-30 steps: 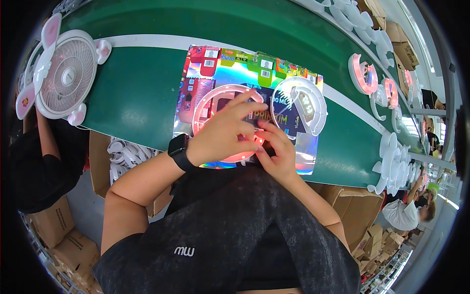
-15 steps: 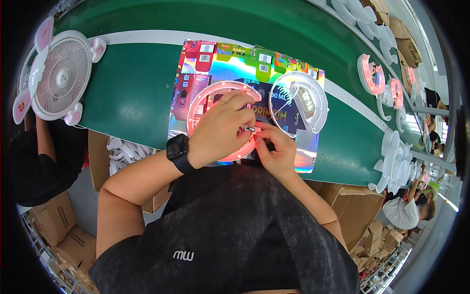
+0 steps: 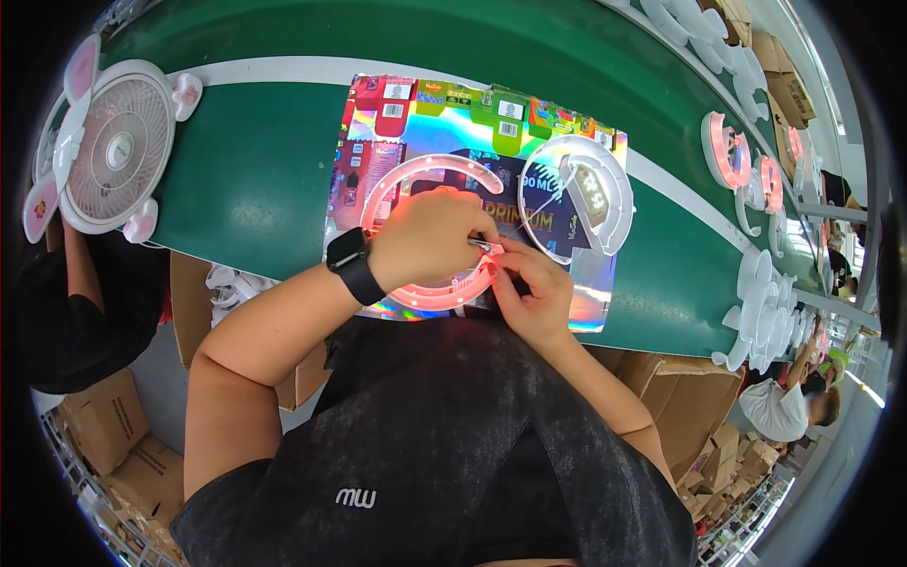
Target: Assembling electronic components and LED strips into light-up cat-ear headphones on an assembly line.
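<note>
A C-shaped pink ring (image 3: 392, 181), lit by small lights along its band, lies on a shiny printed cardboard sheet (image 3: 376, 128). My left hand (image 3: 427, 232) reaches across the ring, fingers curled and closed on a small shiny metal tool (image 3: 479, 243) whose kind I cannot make out. Close against it, my right hand (image 3: 534, 288) pinches the ring's lower right end, which glows pink between thumb and fingers. A thin white wire runs from there to a round white housing (image 3: 619, 213) at the right of the sheet. The fingers hide the exact contact point.
A white fan (image 3: 123, 151) with pink-and-white ears stands at the left of the green table (image 3: 255, 161), near another person's arm. Pink-lit rings (image 3: 726, 151) and stacked white parts (image 3: 761, 312) are on the right. Cardboard boxes (image 3: 675, 402) stand below the table edge.
My left hand has drawn down and its fingers have curled in, uncovering the ring's upper end. My right hand stays nearly in place. The lit rings at the far right have shifted slightly rightward.
</note>
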A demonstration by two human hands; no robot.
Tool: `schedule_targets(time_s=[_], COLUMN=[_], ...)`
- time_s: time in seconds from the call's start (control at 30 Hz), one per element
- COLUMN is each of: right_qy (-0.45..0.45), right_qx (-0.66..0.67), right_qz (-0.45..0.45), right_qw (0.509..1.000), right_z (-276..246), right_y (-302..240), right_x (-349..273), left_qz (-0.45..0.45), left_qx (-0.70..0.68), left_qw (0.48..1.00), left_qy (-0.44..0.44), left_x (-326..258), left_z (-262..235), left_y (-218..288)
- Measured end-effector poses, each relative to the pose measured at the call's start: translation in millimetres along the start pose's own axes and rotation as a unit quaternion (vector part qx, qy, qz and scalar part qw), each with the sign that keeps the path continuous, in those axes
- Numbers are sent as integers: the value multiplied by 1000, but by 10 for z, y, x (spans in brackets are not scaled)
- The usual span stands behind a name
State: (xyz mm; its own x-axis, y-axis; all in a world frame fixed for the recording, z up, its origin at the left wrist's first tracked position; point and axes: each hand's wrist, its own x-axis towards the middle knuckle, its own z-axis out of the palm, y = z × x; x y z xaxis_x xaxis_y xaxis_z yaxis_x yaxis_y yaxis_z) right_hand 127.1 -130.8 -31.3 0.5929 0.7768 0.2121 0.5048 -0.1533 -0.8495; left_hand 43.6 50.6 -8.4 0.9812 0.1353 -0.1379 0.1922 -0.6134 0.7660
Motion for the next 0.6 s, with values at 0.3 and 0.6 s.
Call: schedule_targets(time_s=[0.3,0.6], right_qy=[-58,-63], right_qx=[-203,-195], right_qz=[-118,-125], right_qw=[970,971], right_z=[-85,-186], right_y=[-118,-57], right_x=[111,60], left_qz=[-4,46], left_qx=[-38,-83], left_qw=[999,995], left_qy=[-12,-40], left_x=[9,65], left_z=[23,0], left_y=[-26,-64])
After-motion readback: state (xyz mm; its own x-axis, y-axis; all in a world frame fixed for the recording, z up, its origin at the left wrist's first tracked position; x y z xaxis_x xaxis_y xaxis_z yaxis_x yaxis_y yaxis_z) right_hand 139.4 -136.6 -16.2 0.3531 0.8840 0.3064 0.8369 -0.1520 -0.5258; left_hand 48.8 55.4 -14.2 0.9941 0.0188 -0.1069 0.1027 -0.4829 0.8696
